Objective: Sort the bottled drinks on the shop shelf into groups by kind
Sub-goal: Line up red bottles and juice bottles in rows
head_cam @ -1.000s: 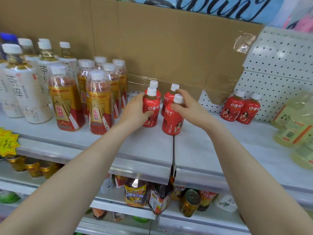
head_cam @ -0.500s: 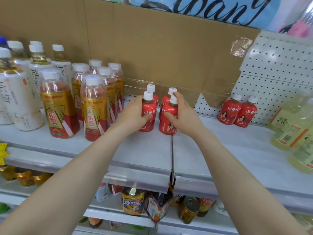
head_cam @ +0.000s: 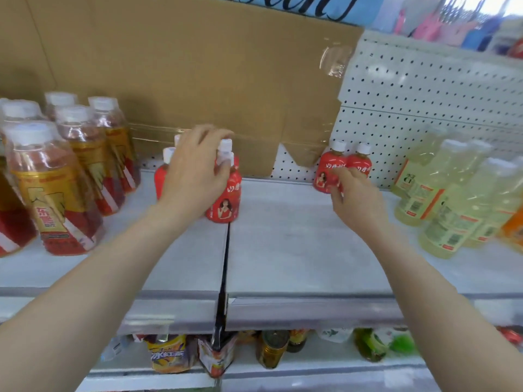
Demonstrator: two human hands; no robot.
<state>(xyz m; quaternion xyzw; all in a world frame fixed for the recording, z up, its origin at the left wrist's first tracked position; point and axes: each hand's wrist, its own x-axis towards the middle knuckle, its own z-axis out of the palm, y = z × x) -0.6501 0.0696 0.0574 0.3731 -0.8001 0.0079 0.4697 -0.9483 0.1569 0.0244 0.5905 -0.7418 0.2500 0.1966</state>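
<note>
Standing upright, small red bottles (head_cam: 223,199) wear white caps (head_cam: 225,143).

A small shop: tiered metal shelves (head_cam: 283,264) backed by white pegboard (head_cam: 424,94), stocked with rows of identical bottled drinks (head_cam: 56,188), with canned drinks (head_cam: 271,349) on the tier below

Grey shelf (head_cam: 297,250) carries gold-labelled bottles (head_cam: 53,193) at left, small red bottles (head_cam: 223,205) at centre, pale yellow bottles (head_cam: 441,210) at right
</note>
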